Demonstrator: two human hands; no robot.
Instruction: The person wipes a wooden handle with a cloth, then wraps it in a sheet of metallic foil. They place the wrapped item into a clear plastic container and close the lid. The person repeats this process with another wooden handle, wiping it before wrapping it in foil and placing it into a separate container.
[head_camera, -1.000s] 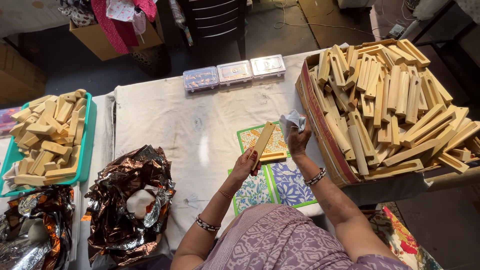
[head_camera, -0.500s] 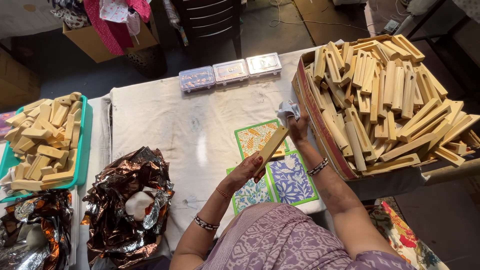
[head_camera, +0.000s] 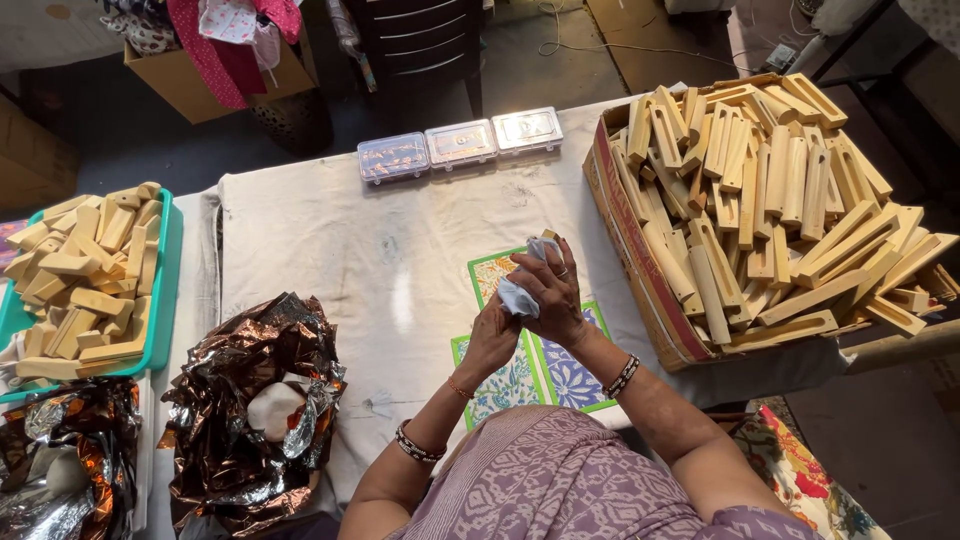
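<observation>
My left hand (head_camera: 489, 340) grips the lower end of a long wooden block (head_camera: 548, 237), which is mostly hidden. My right hand (head_camera: 555, 290) presses a white cloth (head_camera: 518, 297) around the block's upper part. Both hands hover over patterned tiles (head_camera: 565, 375) with green borders on the white-covered table (head_camera: 330, 230). To the right stands a cardboard box (head_camera: 640, 270) heaped with similar wooden blocks (head_camera: 780, 200).
A green tray (head_camera: 160, 300) of wooden blocks sits at the left. Crumpled brown foil (head_camera: 240, 400) lies at the front left. Three small clear plastic cases (head_camera: 460, 145) line the table's far edge. A chair and a cardboard box with cloth stand beyond.
The block was held out over the tiles by my left hand; now my right hand with the cloth has closed over it, and both hands have come together.
</observation>
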